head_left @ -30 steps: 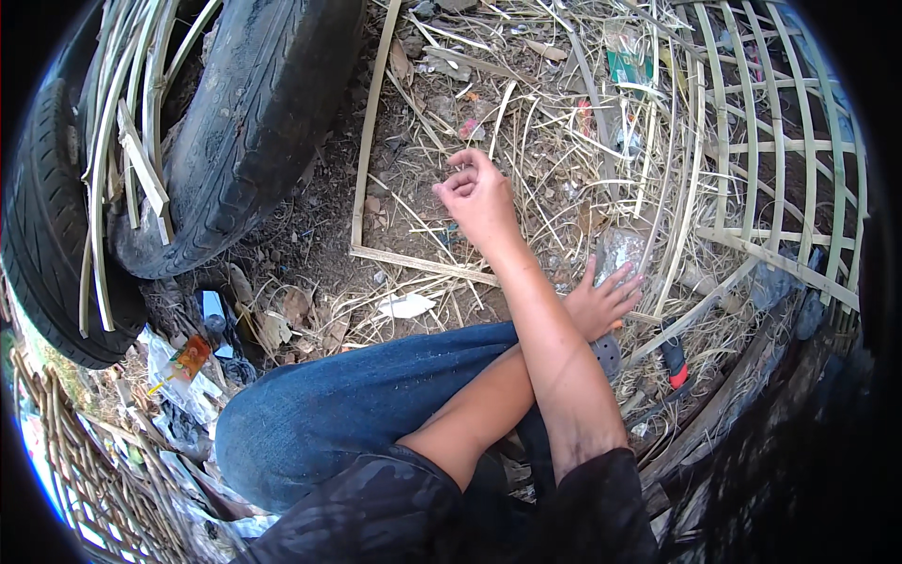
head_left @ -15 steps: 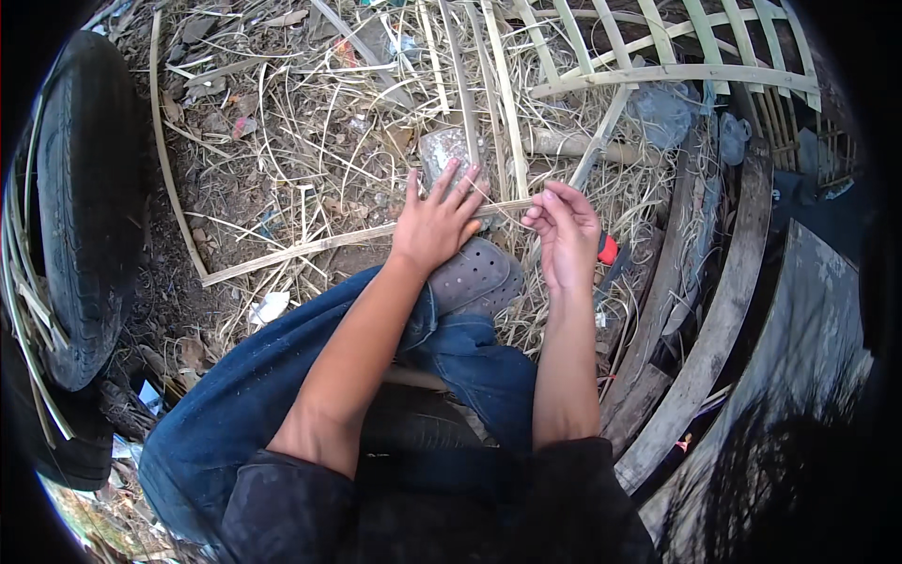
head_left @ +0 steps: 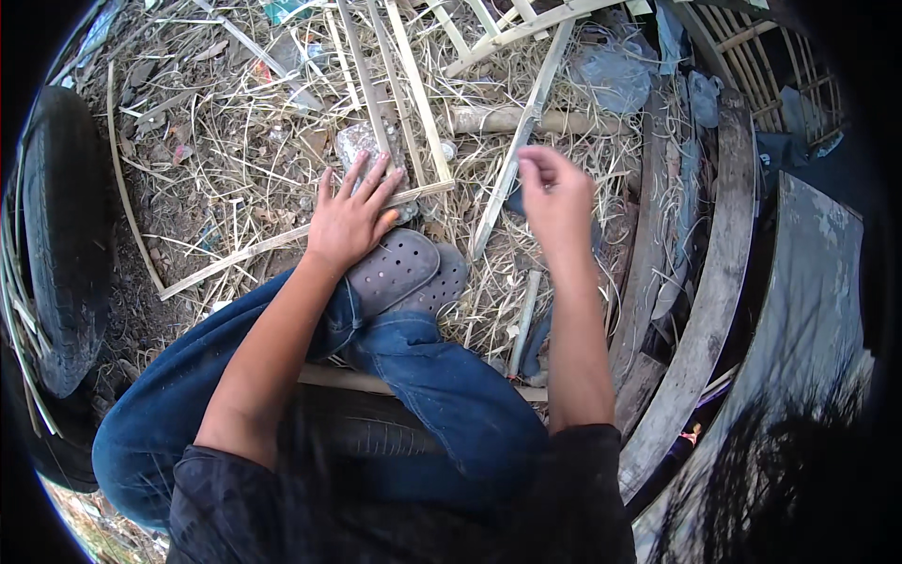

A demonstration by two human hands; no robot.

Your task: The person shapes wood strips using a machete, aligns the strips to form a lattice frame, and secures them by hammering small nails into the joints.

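Note:
My left hand [head_left: 352, 214] lies with fingers spread across a pale split bamboo strip [head_left: 252, 250], pressing it near a whitish block [head_left: 357, 148]. The strip runs from the lower left to just right of that hand, where its end [head_left: 434, 190] is free. Two grey clogs [head_left: 395, 268] on my feet are just below the strip. My right hand [head_left: 557, 193] is raised to the right of the strip's end, fingers curled and thumb bent in. Whatever it holds, if anything, is hidden. Beside it a flat grey-white slat [head_left: 517, 155] lies slanted on the ground.
Bamboo shavings [head_left: 272, 160] litter the ground. A slatted bamboo frame [head_left: 526, 30] lies at the top, near a round bamboo pole [head_left: 503, 119] and a clear plastic bag [head_left: 615, 75]. Weathered planks [head_left: 719, 273] and a grey board [head_left: 817, 273] line the right; a tyre [head_left: 70, 235] stands left.
My right hand has let go of the strip's end and moved away to the right, its fingers curling. My left hand stays on the strip. The view has shifted right; a red object is out of sight.

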